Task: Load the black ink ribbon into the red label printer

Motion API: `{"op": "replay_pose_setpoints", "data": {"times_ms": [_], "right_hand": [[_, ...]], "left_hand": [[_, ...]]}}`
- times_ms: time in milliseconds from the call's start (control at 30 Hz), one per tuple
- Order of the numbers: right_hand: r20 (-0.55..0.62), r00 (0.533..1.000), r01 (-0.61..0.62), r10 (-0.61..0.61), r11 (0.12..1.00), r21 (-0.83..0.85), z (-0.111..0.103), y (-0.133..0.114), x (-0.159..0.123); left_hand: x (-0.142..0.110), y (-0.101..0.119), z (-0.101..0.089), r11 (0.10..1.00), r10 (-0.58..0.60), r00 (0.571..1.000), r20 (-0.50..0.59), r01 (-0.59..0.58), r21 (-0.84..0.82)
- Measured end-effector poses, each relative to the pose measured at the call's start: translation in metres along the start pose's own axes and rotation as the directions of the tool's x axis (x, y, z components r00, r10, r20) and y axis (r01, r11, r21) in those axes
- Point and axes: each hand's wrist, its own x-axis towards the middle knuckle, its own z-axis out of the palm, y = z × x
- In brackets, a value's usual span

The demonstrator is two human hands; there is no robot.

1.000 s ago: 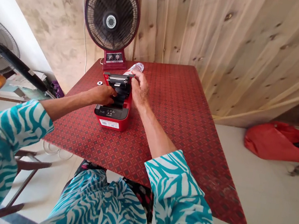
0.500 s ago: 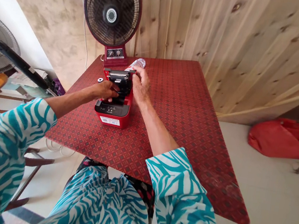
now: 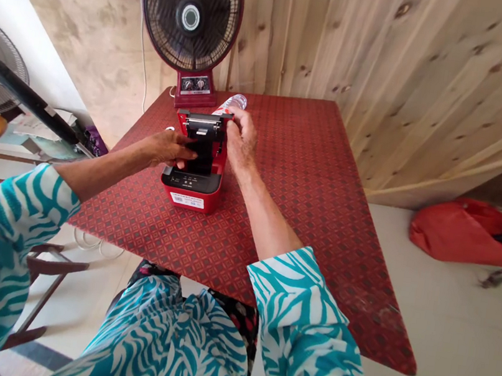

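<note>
- So from where I'm standing, there's a small red printer [image 3: 205, 163] on the red patterned table [image 3: 316, 191], right in front of the person, its lid [image 3: 202, 122] tipped up and the inside showing.
- Right hand [image 3: 243, 138] is up at the lid's right corner, thumb in front and fingers looking wrapped over the edge, so I'd call that a grip.
- Left hand [image 3: 168, 148] comes in from the left, fingertips over the dark cavity. Fingers are bent, but can't tell if they're pinching anything in there or just touching.
- Step in hand, my read: fiddling inside the opened body, one hand steadying the lid, the other working.
- IMO the next move calls for keeping that lid propped back until the left fingers are out, plus a light touch, since the parts in there look fiddly.
- Also, a clear bottle [image 3: 236, 101] lies just behind the lid and a fan [image 3: 190, 15] stands at the back edge, so I'd watch the elbow room back there.
</note>
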Motion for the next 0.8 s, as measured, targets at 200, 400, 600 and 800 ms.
{"op": "replay_pose_setpoints", "data": {"times_ms": [200, 400, 600, 800], "right_hand": [[0.01, 1.0, 0.014, -0.014, 1.0, -0.018, -0.001, 0.007, 0.002], [0.0, 0.999, 0.033, -0.034, 0.998, -0.059, 0.001, 0.008, -0.001], [-0.04, 0.986, 0.153, -0.164, 0.969, -0.193, -0.02, -0.044, -0.045], [0.393, 0.896, 0.379, -0.206, 0.816, -0.437, -0.039, -0.096, -0.112]], "left_hand": [[-0.019, 0.004, -0.003, 0.914, 0.288, 0.951, -0.115, -0.236, 0.331], [-0.047, -0.031, 0.002, 0.699, 0.633, 0.765, -0.121, -0.496, 0.516], [-0.062, -0.045, 0.008, 0.561, 0.691, 0.723, 0.006, -0.542, 0.625], [-0.066, -0.044, 0.009, 0.473, 0.702, 0.71, 0.056, -0.524, 0.708]]}}
